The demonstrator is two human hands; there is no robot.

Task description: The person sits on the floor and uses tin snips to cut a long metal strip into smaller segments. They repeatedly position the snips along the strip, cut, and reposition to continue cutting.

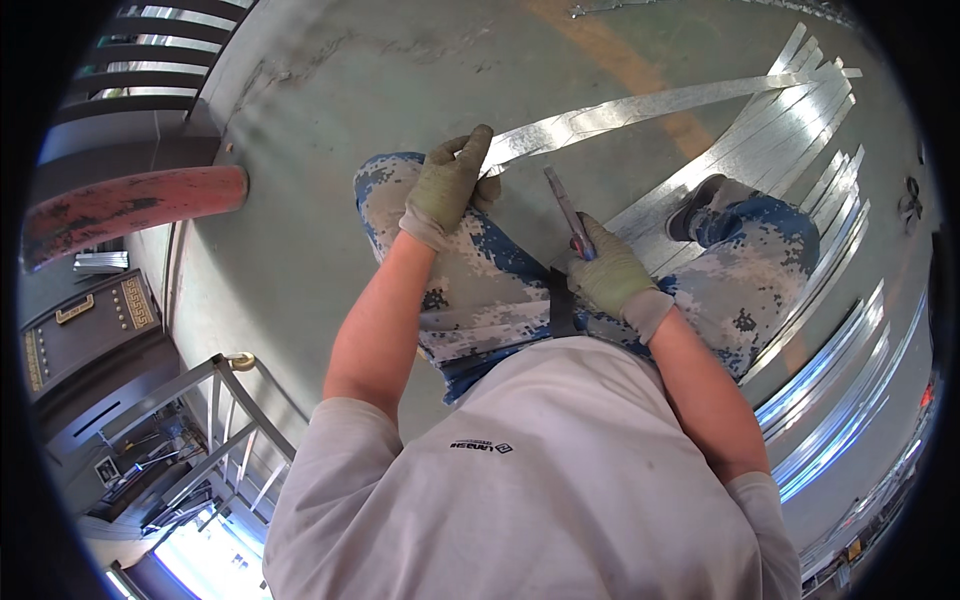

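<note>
My left hand, in a greenish work glove, is closed around the near end of a long, shiny sheet-metal strip. The strip runs off to the right, with its far end over a fan of other metal strips. In my right hand, also gloved, is what looks like a pair of tin snips. Their long grey end points up and away, with some red near the grip. My fingers hide the handles. The snips are apart from the strip, a little below it.
My legs in camouflage trousers are spread, with one shoe by the fanned strips. More metal strips lie at the right. At the left are a thick red post, a metal frame and a dark panel.
</note>
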